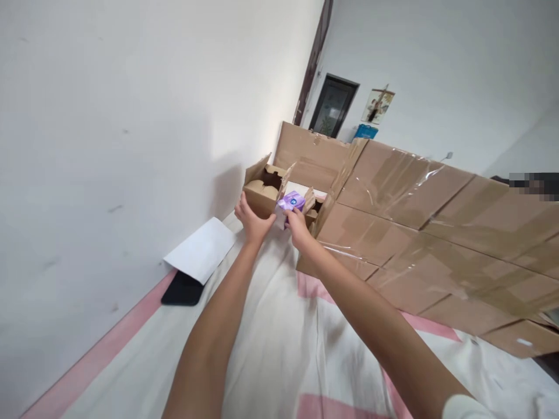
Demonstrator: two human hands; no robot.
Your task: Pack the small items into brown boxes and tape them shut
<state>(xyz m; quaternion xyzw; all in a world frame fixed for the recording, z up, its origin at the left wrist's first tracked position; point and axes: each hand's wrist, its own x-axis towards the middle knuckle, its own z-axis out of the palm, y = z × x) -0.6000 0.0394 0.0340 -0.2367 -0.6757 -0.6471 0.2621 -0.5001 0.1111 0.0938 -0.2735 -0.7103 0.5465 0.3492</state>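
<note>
A small open cardboard box (261,201) with raised flaps stands by the wall, with tan rounded shapes inside. My left hand (254,220) spans its near side, fingers at the left corner and thumb toward the right, gripping it. Just right of that box, my right hand (297,224) has its fingers closed on a purple pack (293,201) with a white part and a round blue mark. Whether the pack is a box or a soft packet I cannot tell. Behind it, a second open carton (311,201) is partly hidden by the pack and my right hand.
Large taped cardboard boxes (388,186) are stacked in a row on the right. A white sheet (201,250) leans at the wall, partly over a black flat object (181,289). The white and pink cloth (266,349) beneath is wrinkled. The wall (109,145) runs close on the left.
</note>
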